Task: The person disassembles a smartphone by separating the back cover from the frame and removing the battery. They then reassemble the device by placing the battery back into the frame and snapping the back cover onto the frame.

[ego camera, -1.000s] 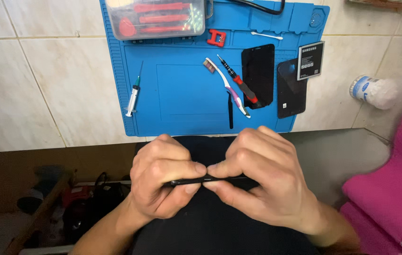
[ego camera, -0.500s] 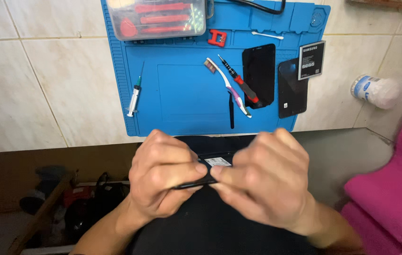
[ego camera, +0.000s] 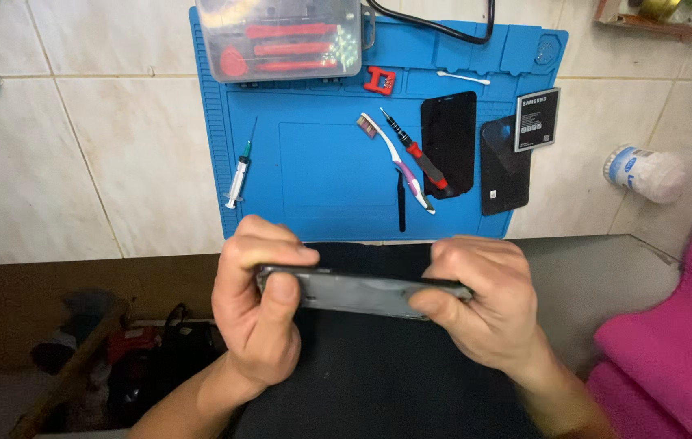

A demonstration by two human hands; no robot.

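Both my hands grip a dark, thin phone body (ego camera: 362,291), seen nearly edge-on, held level in front of me below the tiled counter's edge. My left hand (ego camera: 260,313) wraps its left end with the thumb pressed on the near face. My right hand (ego camera: 484,309) clamps the right end, fingers curled over the top. On the blue work mat (ego camera: 321,171) above lie a black screen panel (ego camera: 448,144), a black back cover (ego camera: 504,165) and a flat grey battery (ego camera: 536,119).
Also on the mat are a syringe (ego camera: 238,175), a toothbrush (ego camera: 399,162), a red-handled screwdriver (ego camera: 415,150), black tweezers (ego camera: 402,203), a small red clip (ego camera: 379,79), a cotton swab (ego camera: 462,77) and a clear tool case (ego camera: 281,36). A white roll (ego camera: 642,172) lies right. Pink cloth (ego camera: 679,341) sits at my right.
My hands have slid apart from the middle to the two ends of the phone body, and its grey face has tilted more into view.
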